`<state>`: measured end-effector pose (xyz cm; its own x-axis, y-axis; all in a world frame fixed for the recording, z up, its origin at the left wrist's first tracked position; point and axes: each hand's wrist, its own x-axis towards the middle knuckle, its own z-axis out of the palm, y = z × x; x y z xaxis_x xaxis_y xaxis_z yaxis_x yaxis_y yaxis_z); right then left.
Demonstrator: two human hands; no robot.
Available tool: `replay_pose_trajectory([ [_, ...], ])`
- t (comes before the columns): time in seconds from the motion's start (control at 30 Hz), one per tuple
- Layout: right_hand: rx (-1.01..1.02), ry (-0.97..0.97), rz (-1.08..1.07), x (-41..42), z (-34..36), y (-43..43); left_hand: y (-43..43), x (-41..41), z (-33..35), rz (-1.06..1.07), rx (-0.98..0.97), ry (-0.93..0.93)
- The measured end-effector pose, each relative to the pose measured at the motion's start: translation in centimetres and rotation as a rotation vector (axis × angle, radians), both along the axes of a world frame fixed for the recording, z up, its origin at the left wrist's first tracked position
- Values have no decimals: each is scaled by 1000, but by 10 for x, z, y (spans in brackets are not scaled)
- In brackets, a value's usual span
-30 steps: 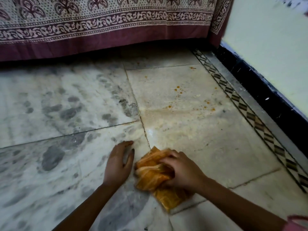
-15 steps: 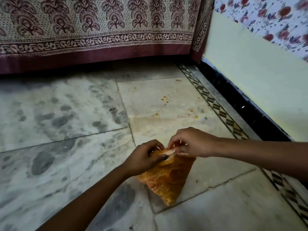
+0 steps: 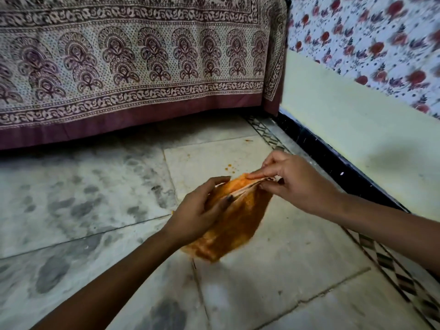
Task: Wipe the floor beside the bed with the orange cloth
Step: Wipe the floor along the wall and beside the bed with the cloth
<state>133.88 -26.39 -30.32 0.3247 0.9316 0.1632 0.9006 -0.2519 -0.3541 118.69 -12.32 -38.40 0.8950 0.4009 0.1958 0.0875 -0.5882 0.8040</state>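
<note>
The orange cloth [image 3: 235, 225] hangs folded above the marble floor [image 3: 95, 191], held up by both hands. My left hand [image 3: 197, 210] grips its left upper side, thumb on the folded edge. My right hand [image 3: 292, 182] pinches the top edge from the right with fingertips. The cloth's lower end droops close to the floor; I cannot tell whether it touches. Small orange spots [image 3: 229, 166] lie on the pale tile just beyond the hands. The bed [image 3: 133, 67], draped in a maroon patterned sheet, stands at the back.
A cream wall [image 3: 357, 129] with a black skirting [image 3: 321, 158] runs along the right, floral covering above it. A patterned tile border [image 3: 390, 265] edges the floor beside the skirting. Dark grey blotches mark the marble on the left.
A second ago my right hand pressed the cloth on the floor with my left hand flat beside it. Both hands have since lifted the cloth and hold its top edge; the view tilted up.
</note>
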Motion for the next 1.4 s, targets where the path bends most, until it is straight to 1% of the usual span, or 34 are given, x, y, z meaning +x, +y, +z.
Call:
replay_pose_trajectory([
  [0.07, 31, -44, 51, -5, 15, 4, -7, 6, 5, 47, 189, -84],
  [0.1, 44, -73, 60, -8, 21, 6, -10, 9, 7, 86, 232, -120],
  [0.2, 98, -236, 38, -12, 39, 9, -21, 19, 16, 167, 250, -230],
  [0.23, 134, -263, 31, -11, 45, 9, -23, 23, 18, 181, 251, -269],
  [0.27, 178, -235, 20, -10, 50, 11, -24, 25, 19, 193, 245, -308],
  [0.3, 211, -151, 1, -9, 55, 11, -25, 28, 22, 204, 238, -348],
  [0.37, 237, 114, -24, -7, 61, 13, -26, 32, 30, 213, 225, -424],
  [0.4, 260, 218, -34, -6, 63, 13, -28, 33, 36, 195, 197, -451],
  [0.43, 294, 258, -40, -4, 63, 12, -31, 35, 44, 150, 144, -462],
  [0.47, 335, 222, -41, -3, 64, 10, -35, 37, 51, 87, 83, -463],
  [0.5, 375, 123, -38, -1, 65, 8, -37, 38, 55, 32, 52, -463],
  [0.53, 408, 13, -47, 1, 67, 6, -40, 39, 58, -9, 74, -463],
  [0.57, 431, -62, -67, 5, 68, 3, -42, 39, 58, -42, 146, -453],
  [0.63, 464, -119, -139, 16, 70, -3, -42, 39, 54, -140, 320, -374],
  [0.67, 472, -140, -179, 23, 69, -7, -41, 38, 52, -195, 376, -289],
  [0.73, 476, -159, -237, 36, 67, -14, -35, 36, 48, -259, 417, -104],
  [0.77, 480, -149, -254, 41, 65, -17, -31, 36, 48, -236, 455, -48],
  [0.83, 492, -111, -309, 51, 62, -26, -23, 39, 59, -139, 568, 1],
  [0.9, 524, -132, -403, 59, 62, -37, -13, 45, 75, -76, 609, 41],
  [0.93, 549, -182, -429, 59, 62, -42, -8, 48, 83, -75, 555, 73],
  [0.97, 585, -216, -426, 54, 61, -48, -6, 52, 93, -114, 396, 121],
  [1.0, 615, -202, -392, 45, 56, -51, -6, 56, 102, -178, 138, 154],
  [1.03, 627, -119, -308, 31, 51, -52, -10, 60, 109, -237, -146, 170],
  [1.07, 588, 2, -183, 16, 42, -52, -15, 65, 115, -267, -384, 189],
  [1.1, 501, 121, -36, 2, 33, -49, -21, 69, 119, -263, -556, 192],
  [1.13, 412, 214, 90, -7, 27, -49, -28, 74, 121, -246, -642, 173],
  [1.17, 371, 289, 169, -8, 24, -48, -35, 77, 124, -212, -672, 153],
  [1.2, 419, 379, 163, -2, 24, -49, -40, 82, 123, -185, -629, 123],
  [1.23, 535, 506, 79, 7, 26, -48, -44, 85, 121, -153, -545, 91],
  [1.27, 664, 641, -52, 19, 29, -49, -44, 86, 119, -124, -451, 65],
  [1.3, 745, 783, -172, 33, 30, -51, -45, 85, 120, -107, -397, 62],
  [1.33, 716, 910, -222, 44, 29, -53, -44, 84, 125, -138, -396, 50],
  [1.37, 553, 994, -197, 52, 25, -57, -42, 81, 131, -196, -428, 44],
  [1.4, 337, 1037, -130, 56, 17, -60, -41, 80, 139, -260, -503, 34],
])
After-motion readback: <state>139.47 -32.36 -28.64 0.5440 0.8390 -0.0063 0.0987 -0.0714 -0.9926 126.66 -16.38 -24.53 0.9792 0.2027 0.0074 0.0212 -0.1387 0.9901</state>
